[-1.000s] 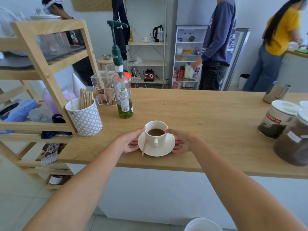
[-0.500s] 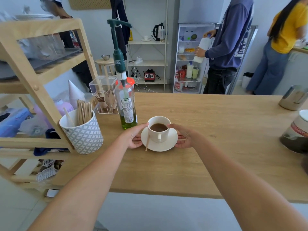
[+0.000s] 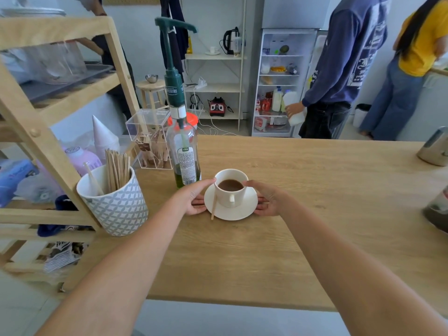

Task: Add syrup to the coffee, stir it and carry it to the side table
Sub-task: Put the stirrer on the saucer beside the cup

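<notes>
A white cup of coffee [image 3: 231, 187] stands on a white saucer [image 3: 244, 209] over the wooden counter [image 3: 315, 202]. A wooden stir stick [image 3: 213, 206] lies on the saucer's left side. My left hand [image 3: 192, 198] grips the saucer's left rim and my right hand [image 3: 268, 198] grips its right rim, fingers under the edge. The syrup bottle [image 3: 184, 151] with a green pump stands just behind my left hand.
A patterned cup of wooden stir sticks [image 3: 116, 202] and a clear box [image 3: 151, 139] stand at the left beside a wooden shelf rack [image 3: 48, 132]. A metal pitcher [image 3: 434, 149] and jars sit at the right. Two people stand by an open fridge [image 3: 278, 83] beyond the counter.
The saucer with the cup, held in both hands, has shifted farther from the counter's front edge, toward the syrup bottle. My view has moved closer and left. The person at the fridge lowered a milk bottle.
</notes>
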